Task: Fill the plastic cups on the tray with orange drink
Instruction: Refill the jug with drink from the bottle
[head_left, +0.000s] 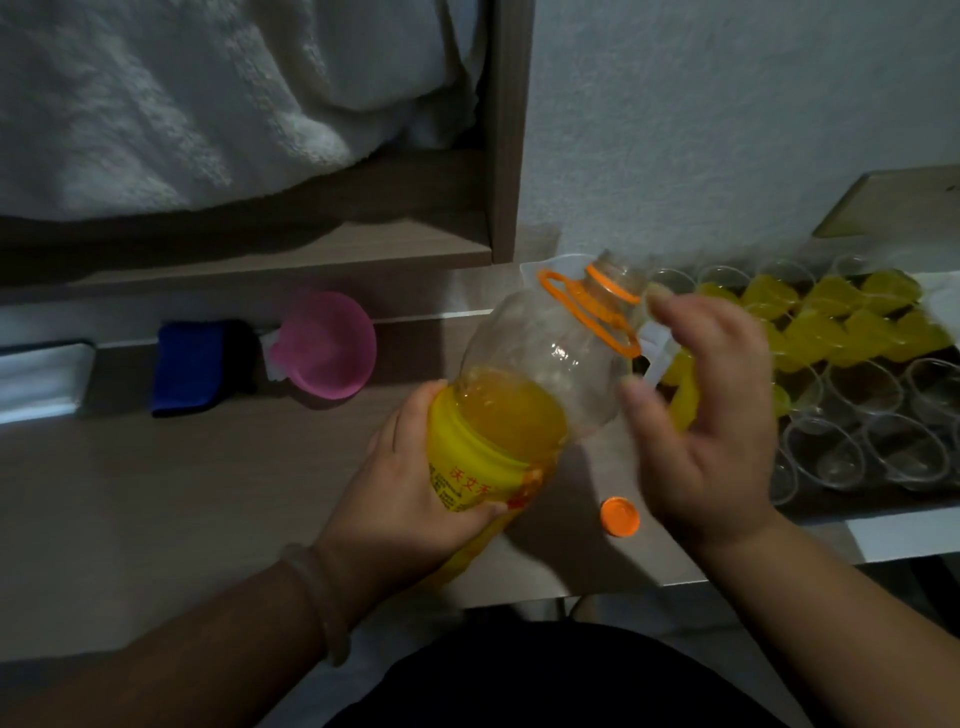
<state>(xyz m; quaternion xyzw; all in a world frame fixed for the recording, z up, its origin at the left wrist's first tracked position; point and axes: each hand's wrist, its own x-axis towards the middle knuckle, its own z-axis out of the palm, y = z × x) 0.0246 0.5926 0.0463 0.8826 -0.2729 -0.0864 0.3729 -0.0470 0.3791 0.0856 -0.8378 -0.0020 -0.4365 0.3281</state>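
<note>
Low in the frame, the left hand (410, 488) grips the big clear yellow-labelled bottle of orange drink (524, 400), tilted, uncapped (its orange cap (619, 516) lies below). The right hand (706, 415), fingers spread, hovers beside it. Between pours, seemingly; next, aim at the empty clear plastic cups (883, 447) on the tray (893, 535) at right.

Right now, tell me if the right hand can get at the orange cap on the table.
Probably yes. The orange cap lies bare on the table just beside the open, empty right hand, with nothing between them.
</note>
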